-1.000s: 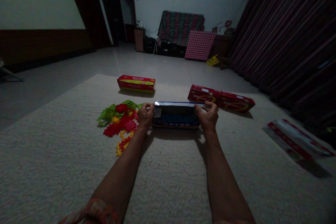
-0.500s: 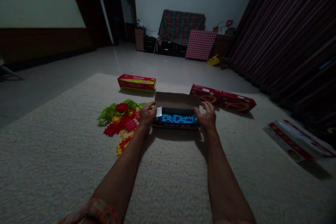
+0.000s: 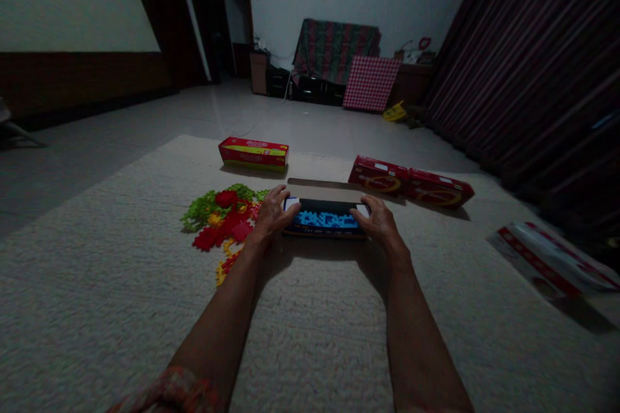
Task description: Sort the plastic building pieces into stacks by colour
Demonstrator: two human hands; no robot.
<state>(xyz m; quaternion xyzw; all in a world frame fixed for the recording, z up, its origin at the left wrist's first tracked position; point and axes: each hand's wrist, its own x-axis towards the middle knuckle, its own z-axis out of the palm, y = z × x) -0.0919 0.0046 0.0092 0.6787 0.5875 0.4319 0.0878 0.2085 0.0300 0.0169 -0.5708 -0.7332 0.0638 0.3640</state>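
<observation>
A dark open box (image 3: 324, 231) lies on the cream rug in front of me, its lid flap (image 3: 322, 191) folded back flat. Blue puzzle-like pieces (image 3: 323, 219) show inside. My left hand (image 3: 272, 211) rests on the box's left end, fingers spread over the small white side flap. My right hand (image 3: 378, 222) rests on the right end, fingers lying over the other side flap. Just left of the box lies a heap of red, green and yellow plastic pieces (image 3: 220, 216).
A red and yellow box (image 3: 253, 153) lies farther back on the rug (image 3: 121, 258). Two red boxes (image 3: 409, 184) lie end to end at the right. A red and white package (image 3: 547, 258) sits at the rug's right edge. Bare floor and furniture lie beyond.
The lid, held half raised a second ago, has swung back and lies flat, exposing the blue pieces. Both hands left the lid and settled on the box's end flaps.
</observation>
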